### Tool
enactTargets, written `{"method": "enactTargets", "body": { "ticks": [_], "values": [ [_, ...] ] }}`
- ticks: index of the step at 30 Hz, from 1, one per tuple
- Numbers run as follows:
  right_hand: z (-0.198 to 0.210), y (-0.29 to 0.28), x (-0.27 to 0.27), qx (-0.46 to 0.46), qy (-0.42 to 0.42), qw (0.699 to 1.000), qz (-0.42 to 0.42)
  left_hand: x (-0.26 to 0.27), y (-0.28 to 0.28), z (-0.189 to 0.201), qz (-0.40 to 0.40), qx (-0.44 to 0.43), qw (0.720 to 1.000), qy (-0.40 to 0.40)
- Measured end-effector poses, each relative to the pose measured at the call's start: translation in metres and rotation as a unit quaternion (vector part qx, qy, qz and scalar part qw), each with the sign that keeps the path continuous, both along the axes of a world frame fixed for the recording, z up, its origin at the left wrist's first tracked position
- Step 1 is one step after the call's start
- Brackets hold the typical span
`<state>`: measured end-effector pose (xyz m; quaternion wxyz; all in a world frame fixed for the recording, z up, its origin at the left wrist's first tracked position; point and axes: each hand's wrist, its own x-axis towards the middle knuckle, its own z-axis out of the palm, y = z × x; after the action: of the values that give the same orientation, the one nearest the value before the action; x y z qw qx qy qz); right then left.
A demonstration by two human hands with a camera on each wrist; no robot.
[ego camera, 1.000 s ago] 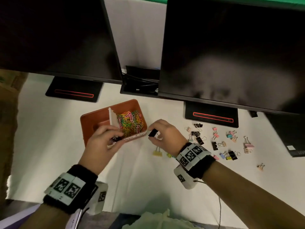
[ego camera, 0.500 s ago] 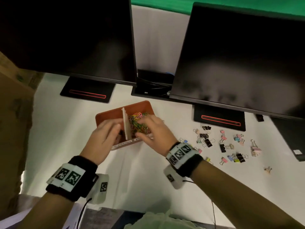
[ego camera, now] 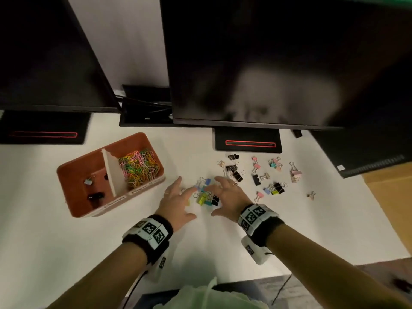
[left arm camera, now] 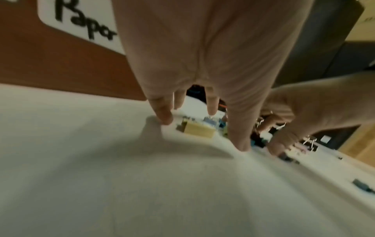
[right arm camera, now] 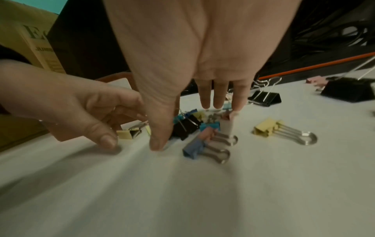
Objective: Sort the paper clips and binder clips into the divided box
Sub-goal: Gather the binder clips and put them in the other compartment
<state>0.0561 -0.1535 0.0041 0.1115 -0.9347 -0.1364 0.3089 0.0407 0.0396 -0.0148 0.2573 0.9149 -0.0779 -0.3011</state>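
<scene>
The orange divided box stands left of my hands. Coloured paper clips fill its right compartment, and a few binder clips lie in the left one. A small heap of binder clips lies on the white table between my hands. My left hand is open at the heap's left, fingertips on the cloth beside a yellow clip. My right hand is open at the heap's right, its thumb on the table and its fingers spread over the heap. Neither hand holds a clip.
More binder clips are scattered to the right, below a monitor stand. Two dark monitors overhang the back of the table. A black device and a cardboard surface lie at the right; the table's front edge is close to me.
Both hands have left the box and moved right to the heap on the table. The black binder clip that the right hand held a second ago is no longer in it.
</scene>
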Motion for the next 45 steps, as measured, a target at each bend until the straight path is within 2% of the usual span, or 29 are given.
{"method": "enactTargets", "body": {
  "ticks": [2,7,13,17,20,23,25,31,36,42,45],
  "values": [
    [-0.005,0.002,0.005,0.019,-0.006,1.000,-0.016,0.002,-0.006,-0.006,0.004,-0.001,1.000,-0.021],
    [-0.012,-0.001,0.015,0.102,-0.024,0.993,-0.053,0.003,-0.008,-0.015,0.070,-0.097,0.990,-0.072],
    [-0.015,-0.015,0.018,0.150,-0.019,0.986,-0.070,0.002,0.002,-0.013,0.112,-0.131,0.982,-0.073],
    [-0.014,-0.023,0.016,0.177,-0.029,0.982,-0.067,-0.002,-0.001,-0.010,0.046,-0.147,0.986,-0.063],
    [-0.013,-0.030,0.014,0.188,-0.037,0.979,-0.070,-0.001,-0.012,-0.013,-0.011,-0.103,0.993,-0.058],
    [-0.009,-0.039,0.012,0.207,-0.044,0.973,-0.094,0.002,-0.019,-0.020,-0.030,-0.060,0.995,-0.077],
    [-0.006,-0.043,0.010,0.213,-0.048,0.970,-0.108,0.001,-0.018,-0.022,-0.023,-0.063,0.993,-0.100],
    [-0.002,-0.037,-0.001,0.216,-0.049,0.971,-0.088,-0.012,-0.001,-0.014,0.058,-0.136,0.979,-0.140],
    [0.012,0.000,0.001,0.271,-0.062,0.960,-0.037,-0.020,0.028,0.042,0.104,-0.209,0.949,-0.209],
    [0.047,0.095,0.023,0.356,-0.096,0.928,0.052,-0.024,0.109,0.103,0.234,-0.170,0.911,-0.295],
    [0.065,0.156,0.031,0.375,-0.105,0.916,0.102,-0.019,0.153,0.105,0.332,-0.142,0.899,-0.246]
  ]
}}
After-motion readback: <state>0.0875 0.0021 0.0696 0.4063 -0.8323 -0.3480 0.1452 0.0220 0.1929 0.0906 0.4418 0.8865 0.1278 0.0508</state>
